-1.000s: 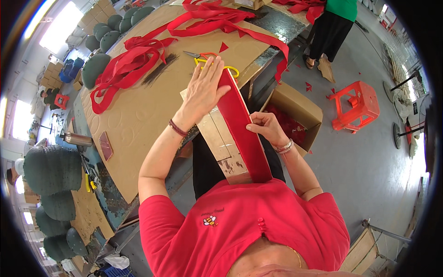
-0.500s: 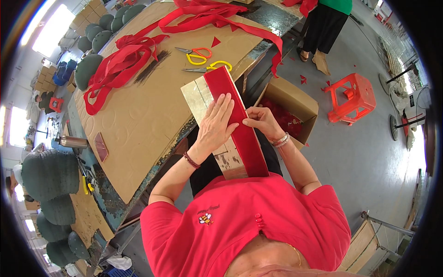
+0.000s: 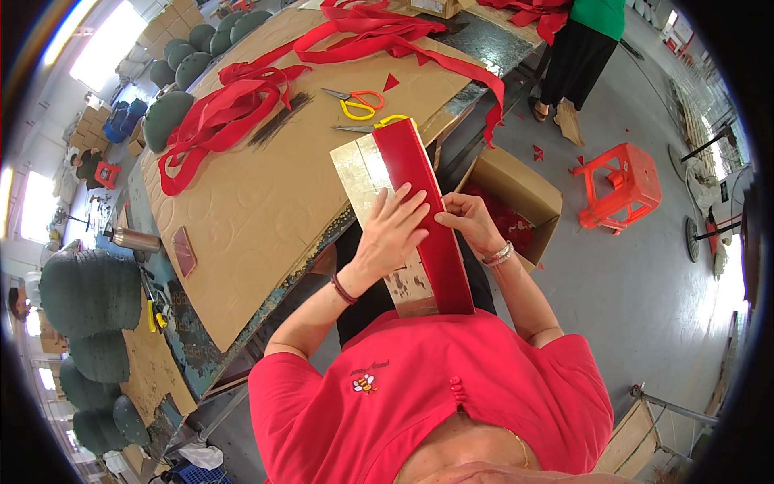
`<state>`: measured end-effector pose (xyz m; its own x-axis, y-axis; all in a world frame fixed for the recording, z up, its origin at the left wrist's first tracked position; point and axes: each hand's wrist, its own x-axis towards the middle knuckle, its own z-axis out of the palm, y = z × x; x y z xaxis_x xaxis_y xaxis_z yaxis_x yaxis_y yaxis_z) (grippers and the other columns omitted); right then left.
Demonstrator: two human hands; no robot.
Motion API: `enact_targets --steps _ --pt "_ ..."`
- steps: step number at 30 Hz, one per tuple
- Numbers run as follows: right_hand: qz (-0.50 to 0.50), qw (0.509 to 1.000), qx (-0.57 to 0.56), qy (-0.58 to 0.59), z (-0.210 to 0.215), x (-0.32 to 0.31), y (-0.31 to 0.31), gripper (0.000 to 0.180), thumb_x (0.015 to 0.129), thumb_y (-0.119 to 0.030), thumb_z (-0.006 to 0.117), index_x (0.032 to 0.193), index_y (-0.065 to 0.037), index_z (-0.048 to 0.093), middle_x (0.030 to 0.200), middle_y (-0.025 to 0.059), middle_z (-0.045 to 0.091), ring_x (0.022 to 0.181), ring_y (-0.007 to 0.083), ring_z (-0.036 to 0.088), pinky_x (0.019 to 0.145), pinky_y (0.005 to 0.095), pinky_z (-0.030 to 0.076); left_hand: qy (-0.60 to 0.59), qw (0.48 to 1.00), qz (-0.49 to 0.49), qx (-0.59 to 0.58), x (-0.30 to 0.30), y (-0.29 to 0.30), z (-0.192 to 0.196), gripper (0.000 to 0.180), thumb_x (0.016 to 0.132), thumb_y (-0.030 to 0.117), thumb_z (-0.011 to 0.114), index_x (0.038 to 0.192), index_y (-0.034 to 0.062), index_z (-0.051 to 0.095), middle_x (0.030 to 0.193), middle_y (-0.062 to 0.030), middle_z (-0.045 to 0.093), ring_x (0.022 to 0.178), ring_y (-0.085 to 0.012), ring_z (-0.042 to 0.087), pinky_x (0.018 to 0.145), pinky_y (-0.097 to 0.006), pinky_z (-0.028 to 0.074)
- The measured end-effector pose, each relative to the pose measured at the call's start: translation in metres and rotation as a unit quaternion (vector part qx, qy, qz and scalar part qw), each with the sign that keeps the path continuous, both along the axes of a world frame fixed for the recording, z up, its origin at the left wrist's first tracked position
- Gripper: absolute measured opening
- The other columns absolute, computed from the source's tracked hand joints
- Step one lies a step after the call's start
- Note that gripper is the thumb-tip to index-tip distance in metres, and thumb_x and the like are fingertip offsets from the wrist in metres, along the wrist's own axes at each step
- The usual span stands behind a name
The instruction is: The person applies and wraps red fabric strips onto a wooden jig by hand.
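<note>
A long wooden board (image 3: 355, 165) with a worn, pale top leans from my lap against the table. A wide red fabric strip (image 3: 407, 161) lies lengthwise along its right side. My left hand (image 3: 391, 238) rests on the board and strip, palm down, fingers stretched and slightly apart. At the strip's right edge, the thumb and curled fingers of my right hand (image 3: 474, 226) pinch the fabric edge; the fingertips are partly hidden. Just beyond the board's top lie yellow-handled scissors (image 3: 375, 125), partly covered by it. Another pair of scissors (image 3: 355, 101) has orange and yellow handles.
Long red ribbons (image 3: 218, 109) lie heaped on the cardboard-covered table (image 3: 242, 194). An open carton (image 3: 516, 181) with red scraps stands right of my knees, near a red stool (image 3: 621, 189). A steel bottle (image 3: 133, 239) lies at the left. Another person (image 3: 580, 56) stands at the far right.
My left hand's fingers have spread and lifted a little, sliding slightly down the strip. My right hand stays at the strip's edge. The whole view has shifted slightly.
</note>
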<state>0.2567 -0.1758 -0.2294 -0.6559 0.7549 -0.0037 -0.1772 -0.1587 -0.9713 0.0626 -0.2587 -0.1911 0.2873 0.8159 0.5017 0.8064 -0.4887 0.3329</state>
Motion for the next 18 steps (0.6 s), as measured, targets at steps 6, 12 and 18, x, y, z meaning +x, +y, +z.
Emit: enact_targets --steps 6,12,18 --pt "0.001 1.000 0.019 -0.008 0.004 0.000 0.001 0.011 0.085 -0.009 0.067 0.093 -0.002 0.065 0.081 -0.0045 0.062 0.072 0.0010 0.054 0.066 0.0173 0.043 -0.293 0.949 0.109 0.047 -0.074 0.074 0.049 0.031 0.095 0.020 0.052 0.109 -0.0042 0.063 0.102 -0.0156 0.066 0.091 -0.0210 0.062 0.078 -0.034 0.048" --pt "0.006 0.999 0.036 -0.015 -0.004 -0.002 0.006 0.009 0.085 -0.008 0.067 0.091 -0.002 0.065 0.078 -0.0053 0.061 0.070 0.0003 0.052 0.064 0.0171 0.042 -0.265 0.913 0.021 -0.310 -0.098 0.127 0.065 0.033 0.094 0.027 0.058 0.107 -0.0030 0.065 0.073 0.0006 0.059 0.066 -0.0062 0.049 0.062 -0.024 0.042" --pt "0.002 1.000 0.005 -0.013 -0.005 -0.002 0.006 0.008 0.084 -0.007 0.067 0.088 -0.001 0.063 0.074 -0.0075 0.058 0.068 -0.0010 0.049 0.059 0.0169 0.039 -0.195 0.913 0.018 -0.358 -0.101 0.131 0.050 0.031 0.090 0.022 0.065 0.108 -0.0041 0.066 0.079 0.0035 0.062 0.069 -0.0027 0.050 0.064 -0.021 0.042"
